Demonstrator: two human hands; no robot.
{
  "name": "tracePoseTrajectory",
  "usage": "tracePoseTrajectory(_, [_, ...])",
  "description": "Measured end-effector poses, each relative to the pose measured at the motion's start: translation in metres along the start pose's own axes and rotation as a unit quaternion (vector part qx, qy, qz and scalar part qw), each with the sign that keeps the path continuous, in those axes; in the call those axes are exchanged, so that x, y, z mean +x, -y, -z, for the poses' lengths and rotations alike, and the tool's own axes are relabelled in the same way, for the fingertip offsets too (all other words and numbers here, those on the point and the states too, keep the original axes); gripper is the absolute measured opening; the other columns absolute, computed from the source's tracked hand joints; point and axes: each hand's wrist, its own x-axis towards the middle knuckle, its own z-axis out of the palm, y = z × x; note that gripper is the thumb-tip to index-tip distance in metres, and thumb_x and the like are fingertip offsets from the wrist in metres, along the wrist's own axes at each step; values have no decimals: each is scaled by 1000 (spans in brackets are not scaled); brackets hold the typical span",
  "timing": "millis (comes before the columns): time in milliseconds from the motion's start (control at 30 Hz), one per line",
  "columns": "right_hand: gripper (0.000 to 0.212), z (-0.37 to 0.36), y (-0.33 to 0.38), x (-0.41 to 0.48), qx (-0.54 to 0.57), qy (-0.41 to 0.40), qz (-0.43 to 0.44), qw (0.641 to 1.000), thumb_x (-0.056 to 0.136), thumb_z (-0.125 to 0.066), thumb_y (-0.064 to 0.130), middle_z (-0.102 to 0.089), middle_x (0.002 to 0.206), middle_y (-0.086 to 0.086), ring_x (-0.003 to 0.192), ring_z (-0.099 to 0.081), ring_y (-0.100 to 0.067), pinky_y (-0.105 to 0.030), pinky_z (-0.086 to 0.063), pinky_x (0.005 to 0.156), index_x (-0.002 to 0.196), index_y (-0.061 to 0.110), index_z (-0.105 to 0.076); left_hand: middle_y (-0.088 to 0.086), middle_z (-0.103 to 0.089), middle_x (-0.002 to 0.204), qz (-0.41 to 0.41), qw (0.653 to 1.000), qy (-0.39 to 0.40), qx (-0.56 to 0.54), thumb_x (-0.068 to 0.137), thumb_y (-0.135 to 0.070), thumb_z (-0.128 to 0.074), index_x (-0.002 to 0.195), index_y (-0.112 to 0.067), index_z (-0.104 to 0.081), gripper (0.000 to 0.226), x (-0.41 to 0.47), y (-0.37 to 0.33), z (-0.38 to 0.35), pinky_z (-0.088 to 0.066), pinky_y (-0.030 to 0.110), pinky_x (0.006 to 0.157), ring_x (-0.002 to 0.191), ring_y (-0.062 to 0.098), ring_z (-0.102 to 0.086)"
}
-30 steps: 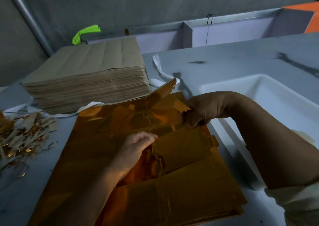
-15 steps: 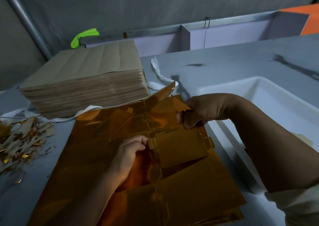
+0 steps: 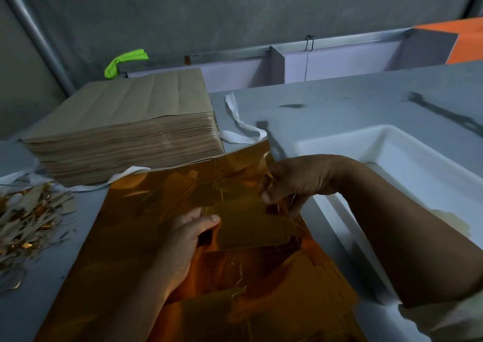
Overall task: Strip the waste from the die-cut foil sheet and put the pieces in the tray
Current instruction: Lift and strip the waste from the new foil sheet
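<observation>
item 1, tray (image 3: 418,164): white, shallow, rectangular, on the grey table (image 3: 366,98) at the right, just beside the foil sheet's right edge. contents: floor mostly bare white, with one pale yellowish patch (image 3: 449,219) next to the right forearm, too dim to identify. the forearm crosses over the tray's near corner.

item 2, foil sheet (image 3: 122,253): gold-orange, glossy, flat on the table at centre, its far edge reaching the foot of the paper stack. cut lines show across its surface.

item 3, die-cut piece (image 3: 248,224): gold, lying over the middle of the sheet between both hands. whether it is fully free of the sheet cannot be told.

item 4, left hand (image 3: 188,237): thumb on top of the piece's left edge, fingers curled beneath, pinching it.

item 5, right hand (image 3: 292,185): fingers curled, pinching the foil at the piece's far right corner. which layer they hold is blurred.

item 6, paper stack (image 3: 125,138): thick pile of brown sheets on the table, far left.

item 7, scrap pile (image 3: 26,224): loose gold and buff strips heaped at the table's left edge, well apart from the tray.

item 8, white strip (image 3: 240,130): curled on the table between the stack and the tray.

item 9, green object (image 3: 125,59): on the ledge behind the stack, kind not discernible.
</observation>
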Motion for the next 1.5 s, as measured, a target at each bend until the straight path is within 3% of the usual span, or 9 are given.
tracePoseTrajectory(133, [50, 0, 3, -5, 1, 60, -23, 998, 86, -70, 17, -70, 85, -10, 71, -70, -18, -29, -59, 63, 129, 3, -49, 15, -59, 128, 6, 1000, 6, 12, 68, -39, -80, 142, -13, -45, 85, 0, 3, 2, -47, 55, 102, 116, 32, -59])
tracePoseTrajectory(267, [46, 1, 3, -7, 8, 65, -35, 997, 92, -64, 5, -70, 83, -12, 67, -71, -19, -30, -61, 61, 133, 10, -45, 12, -55, 126, 7, 1000, -14, -1, 68, -39, -80, 142, -19, -41, 87, 2, 7, 5, -53, 44, 87, 113, 28, -58])
tracePoseTrajectory(433, [49, 1, 1, -8, 1, 63, -41, 997, 92, -60, -3, -68, 79, -13, 61, -70, -16, -26, -59, 57, 136, 10, -42, 6, -50, 129, 7, 1000, -29, -4, 60, -45, -79, 132, -30, -46, 80, 3, 9, 6, -50, 47, 96, 118, 25, -55])
tracePoseTrajectory(700, [45, 3, 2, -8, -21, 65, -35, 997, 93, -57, -4, -67, 71, -7, 59, -67, -13, -24, -58, 57, 136, -1, -44, 25, -54, 127, -9, 999, -26, -22, 66, -26, -73, 131, -4, -52, 72, 2, 6, 4, -45, 52, 101, 118, 41, -54])
tracePoseTrajectory(867, [42, 5, 2, -10, -7, 71, -28, 997, 93, -56, -5, -66, 85, -16, 65, -67, -17, -26, -59, 61, 133, 6, -46, 26, -63, 112, -20, 999, -29, -39, 72, -21, -68, 102, -1, -64, 36, 1, 2, 8, -43, 55, 99, 110, 40, -59])
tracePoseTrajectory(933, [41, 5, 1, -9, -16, 71, -28, 997, 93, -57, -4, -62, 97, -23, 68, -67, -20, -28, -60, 63, 132, 5, -48, 21, -69, 103, -34, 998, -18, -46, 76, -19, -60, 96, -1, -66, 28, 0, 2, 7, -50, 48, 89, 102, 36, -64])
tracePoseTrajectory(1167, [36, 4, 2, -9, -33, 73, -36, 996, 92, -58, -3, -60, 106, -26, 70, -66, -20, -28, -60, 65, 127, 7, -53, 12, -73, 105, -54, 996, -34, -69, 81, -22, -60, 108, -9, -67, 32, 1, -9, 8, -52, 35, 80, 100, 24, -70])
tracePoseTrajectory(1367, [34, 4, 0, -9, -23, 62, -35, 997, 92, -60, -3, -67, 84, -12, 68, -68, -19, -29, -60, 64, 121, 12, -54, 0, -62, 80, -53, 983, -167, -60, 90, -26, -63, 97, -18, -66, 11, 7, -31, 23, -39, 25, 59, 69, 11, -55])
tracePoseTrajectory(1500, [34, 2, 2, -10, -19, 59, -31, 998, 92, -59, -4, -68, 79, -8, 68, -68, -19, -28, -60, 63, 122, 11, -53, 1, -58, 79, -7, 970, -242, -24, 96, -24, -59, 97, -15, -61, 10, 22, -43, 46, -37, 24, 57, 63, 11, -48])
